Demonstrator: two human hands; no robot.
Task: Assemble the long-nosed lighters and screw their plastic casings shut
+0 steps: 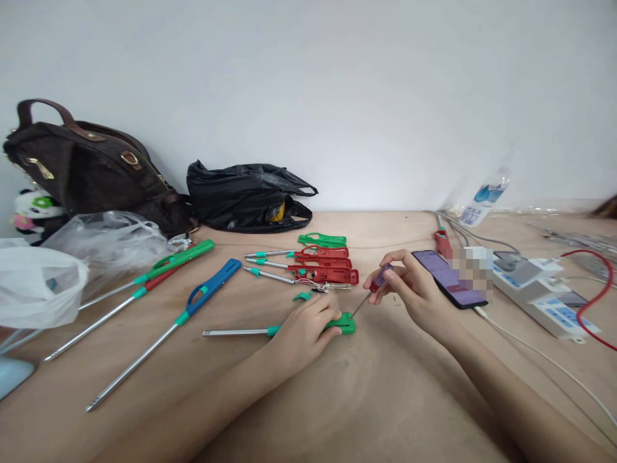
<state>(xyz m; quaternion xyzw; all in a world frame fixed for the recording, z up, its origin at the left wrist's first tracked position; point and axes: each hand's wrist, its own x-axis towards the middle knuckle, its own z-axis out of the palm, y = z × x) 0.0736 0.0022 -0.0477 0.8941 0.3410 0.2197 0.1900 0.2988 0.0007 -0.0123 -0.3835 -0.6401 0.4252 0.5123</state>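
A green long-necked gas lighter [345, 323] lies flat on the table, its metal tube pointing left. My left hand [308, 328] is closed over its handle and covers the middle part. In my right hand [409, 286] is a screwdriver [378, 280] with a purplish-red handle, pinched between the fingers. The screwdriver's tip meets the right end of the green handle. Just behind my left hand are a small teal piece [303, 296] and opened red lighter halves [328, 275] with tubes and thin wires. A green half shell [322, 240] lies beyond them.
To the left rest a blue lighter [212, 288] and a green lighter [186, 257] over a red one. Dark backpack [106, 173], black plastic bag [241, 196] and white bag [38, 283] stand behind and left. At right are a phone [446, 276], power strip [540, 302], cables and bottle [484, 196].
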